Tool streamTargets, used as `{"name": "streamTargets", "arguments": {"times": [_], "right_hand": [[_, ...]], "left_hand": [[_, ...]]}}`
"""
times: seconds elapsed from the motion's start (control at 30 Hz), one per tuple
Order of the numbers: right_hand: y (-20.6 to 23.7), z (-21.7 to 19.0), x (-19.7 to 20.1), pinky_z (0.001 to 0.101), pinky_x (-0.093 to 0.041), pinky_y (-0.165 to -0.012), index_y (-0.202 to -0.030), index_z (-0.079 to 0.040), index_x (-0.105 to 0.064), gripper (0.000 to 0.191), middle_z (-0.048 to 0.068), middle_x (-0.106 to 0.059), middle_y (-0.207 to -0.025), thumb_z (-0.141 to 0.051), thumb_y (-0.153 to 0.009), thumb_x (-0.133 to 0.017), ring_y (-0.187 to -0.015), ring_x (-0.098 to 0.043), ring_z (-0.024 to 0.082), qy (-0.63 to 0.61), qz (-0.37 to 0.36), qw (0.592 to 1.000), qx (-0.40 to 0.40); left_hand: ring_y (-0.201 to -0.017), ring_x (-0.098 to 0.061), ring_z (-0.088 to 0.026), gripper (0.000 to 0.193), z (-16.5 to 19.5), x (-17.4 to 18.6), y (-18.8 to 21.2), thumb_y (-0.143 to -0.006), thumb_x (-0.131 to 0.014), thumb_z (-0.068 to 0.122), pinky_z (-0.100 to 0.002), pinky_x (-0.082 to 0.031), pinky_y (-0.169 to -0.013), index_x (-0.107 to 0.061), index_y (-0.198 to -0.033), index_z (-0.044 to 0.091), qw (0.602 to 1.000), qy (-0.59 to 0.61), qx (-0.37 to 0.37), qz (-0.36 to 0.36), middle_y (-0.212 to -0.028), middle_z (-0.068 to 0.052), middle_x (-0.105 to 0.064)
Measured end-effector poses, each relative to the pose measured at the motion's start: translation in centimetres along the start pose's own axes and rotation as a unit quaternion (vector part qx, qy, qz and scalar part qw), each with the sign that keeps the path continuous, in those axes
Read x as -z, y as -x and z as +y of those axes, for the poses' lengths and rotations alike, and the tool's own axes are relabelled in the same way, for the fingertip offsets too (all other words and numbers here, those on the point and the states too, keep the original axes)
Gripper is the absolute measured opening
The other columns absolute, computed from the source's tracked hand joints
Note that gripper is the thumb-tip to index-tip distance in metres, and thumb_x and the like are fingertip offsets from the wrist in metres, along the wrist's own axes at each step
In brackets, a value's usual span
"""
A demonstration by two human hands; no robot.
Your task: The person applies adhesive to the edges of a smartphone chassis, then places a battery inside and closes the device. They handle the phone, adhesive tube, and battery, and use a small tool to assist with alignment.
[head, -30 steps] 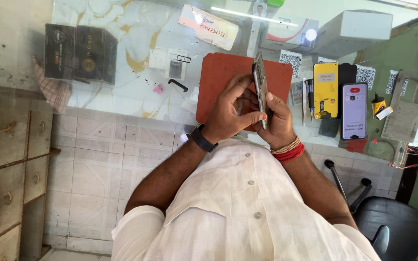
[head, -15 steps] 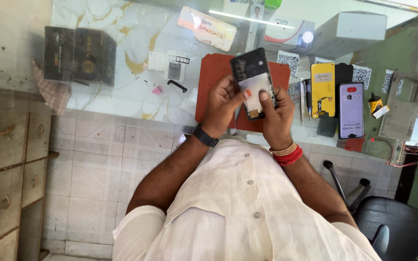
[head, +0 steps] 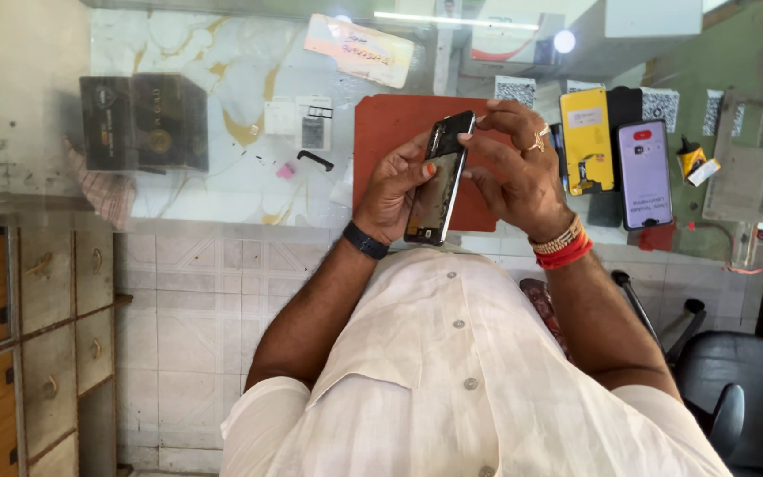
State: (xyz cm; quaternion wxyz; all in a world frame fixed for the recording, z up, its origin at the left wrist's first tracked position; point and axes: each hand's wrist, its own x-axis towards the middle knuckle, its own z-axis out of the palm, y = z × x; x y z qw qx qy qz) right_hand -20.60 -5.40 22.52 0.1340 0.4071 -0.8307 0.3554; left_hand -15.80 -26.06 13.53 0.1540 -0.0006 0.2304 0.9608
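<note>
Since half a second ago, you have turned the dark phone [head: 437, 181] from lying flat and face-on in your grip to standing nearly on its long edge, so that it now shows as a narrow slanted shape above the red mat [head: 390, 132]. Your left hand [head: 396, 185] is closed around the phone from the left side, fingers wrapped behind it and the thumb pressed near its upper part. Your right hand [head: 516, 168] sits just beside it on the right, its fingers curled, with the fingertips pinching the phone's top corner; a ring shows on one finger and red and gold bangles circle the wrist. The phone is held between both hands, lifted clear of the mat, its lower end pointing toward your white shirt.

On the glass-topped bench [head: 222, 71], to the right of your right hand, a yellow phone back [head: 586, 140] lies face up, and just beyond it a phone with a lit screen [head: 644, 173]. To the left of the mat lie small white cards [head: 298, 119], a little black strip [head: 314, 160] and a pink scrap [head: 285, 170]. Farther left, well apart from your hands, sits a dark box [head: 143, 122]. A black chair [head: 744, 389] stands at lower right.
</note>
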Motion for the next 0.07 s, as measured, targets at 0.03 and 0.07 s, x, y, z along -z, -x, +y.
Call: {"name": "streamTargets", "arguments": {"times": [0.03,0.07], "right_hand": [[-0.13,0.02,0.3,0.0516,-0.049,-0.114,-0.125,-0.011,-0.067,0.046,0.014,-0.057,-0.134,-0.008,-0.084,-0.089,-0.138,-0.055,0.039,0.008,0.01,1.0,0.009],[-0.27,0.01,0.5,0.0519,-0.049,-0.115,-0.125,-0.016,-0.064,0.049,0.015,-0.056,-0.136,-0.008,-0.084,-0.089,-0.139,-0.053,0.039,0.016,0.019,0.999,0.02]], "left_hand": [[-0.114,-0.069,-0.015,0.065,0.0,0.04,-0.04,-0.101,-0.074,0.006,-0.027,-0.058,-0.098,-0.044,-0.157,-0.005,1.0,-0.012,0.019,-0.004,-0.134,-0.011,-0.068],[-0.115,-0.069,-0.017,0.065,0.06,0.16,-0.1,-0.1,-0.074,0.006,-0.028,-0.058,-0.098,-0.043,-0.157,-0.004,0.999,-0.023,0.037,-0.008,-0.134,-0.013,-0.068]]}}
